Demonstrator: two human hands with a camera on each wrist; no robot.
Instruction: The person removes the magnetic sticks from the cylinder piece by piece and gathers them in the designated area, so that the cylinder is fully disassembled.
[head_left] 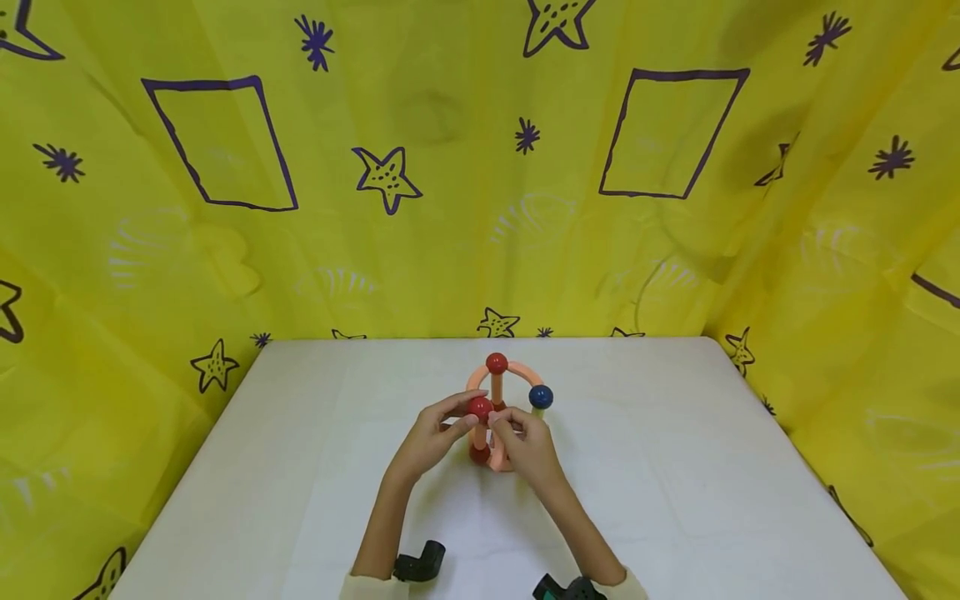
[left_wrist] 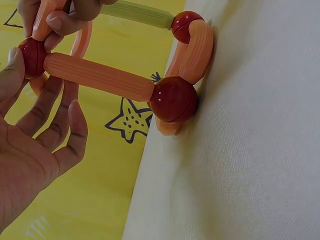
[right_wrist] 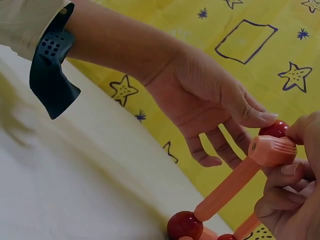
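Note:
A small frame of ball joints and ribbed sticks stands on the table, seen in the head view. My left hand [head_left: 431,435] pinches the near upper red ball [head_left: 481,407] between thumb and fingers. A straight orange stick [left_wrist: 100,76] joins that ball to a lower red ball [left_wrist: 173,100]. My right hand [right_wrist: 296,192] pinches an orange stick [right_wrist: 274,150] right at the held ball, one end pointing outward. Behind the hands are another upper red ball [head_left: 497,363] and a blue ball [head_left: 541,397], linked by an orange curved stick [head_left: 527,372].
The white table [head_left: 247,492] runs back to a yellow curtain [head_left: 450,250] with drawn stars and boxes. A green stick [left_wrist: 142,14] and an orange curved base stick [left_wrist: 199,52] meet near a red ball [left_wrist: 186,25]. Black camera mounts [head_left: 420,562] sit on both wrists.

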